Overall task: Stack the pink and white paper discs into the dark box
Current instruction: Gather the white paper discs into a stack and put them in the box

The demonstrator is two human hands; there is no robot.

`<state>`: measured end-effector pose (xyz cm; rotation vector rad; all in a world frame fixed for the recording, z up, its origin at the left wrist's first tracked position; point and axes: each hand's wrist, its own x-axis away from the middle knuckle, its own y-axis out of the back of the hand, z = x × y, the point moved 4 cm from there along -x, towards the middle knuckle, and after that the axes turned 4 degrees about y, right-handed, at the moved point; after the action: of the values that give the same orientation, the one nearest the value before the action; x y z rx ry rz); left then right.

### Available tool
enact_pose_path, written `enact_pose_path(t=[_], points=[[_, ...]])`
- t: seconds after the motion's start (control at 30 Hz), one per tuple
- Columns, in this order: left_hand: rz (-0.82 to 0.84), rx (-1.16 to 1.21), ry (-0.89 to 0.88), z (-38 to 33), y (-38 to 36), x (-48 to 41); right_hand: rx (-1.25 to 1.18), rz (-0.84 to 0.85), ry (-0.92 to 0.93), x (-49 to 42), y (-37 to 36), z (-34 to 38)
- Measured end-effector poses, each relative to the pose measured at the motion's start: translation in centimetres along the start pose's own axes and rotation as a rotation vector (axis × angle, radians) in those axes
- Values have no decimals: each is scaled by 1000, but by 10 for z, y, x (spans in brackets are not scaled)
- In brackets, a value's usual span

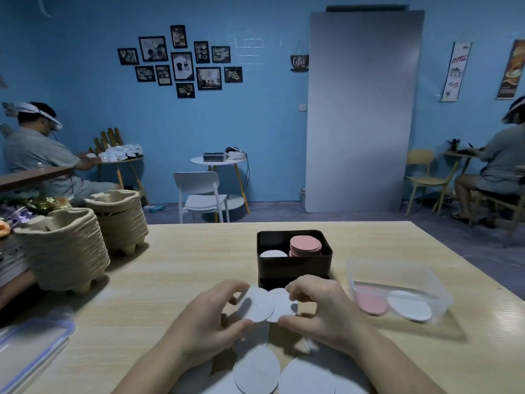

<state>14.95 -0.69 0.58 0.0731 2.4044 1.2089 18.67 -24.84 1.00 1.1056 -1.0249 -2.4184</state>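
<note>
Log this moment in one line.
left hand grips left disc | right hand grips right disc | box: pink stack, white disc

The overlapping white paper discs [257, 307] pinched between the left hand [210, 317] and right hand [321, 305] are partly covered by fingers, so their count cannot be told. The loose white discs [257, 371] at the bottom of the frame run off its lower edge. The near wall of the dark rectangular box [294, 265] hides the lower part of the pink disc stack [305, 244] and most of the white disc [273, 253] beside it. The framed wall pictures [181, 65] at upper left are too small to read.
</note>
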Motion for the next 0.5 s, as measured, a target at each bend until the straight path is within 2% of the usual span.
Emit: enact_pose_path(t=[0.17,0.3,0.4,0.5], points=[[73,224,13,-14,-11,-20,-20,-61,59,0,3,5],[37,431,65,-12,-25,-24,-20,-86,40,2,4,0],[36,468,110,-6,-32,-21,-53,-60,28,3,-1,-4],[-12,381,53,-1,-33,-21,-65,-24,14,2,-7,-8]])
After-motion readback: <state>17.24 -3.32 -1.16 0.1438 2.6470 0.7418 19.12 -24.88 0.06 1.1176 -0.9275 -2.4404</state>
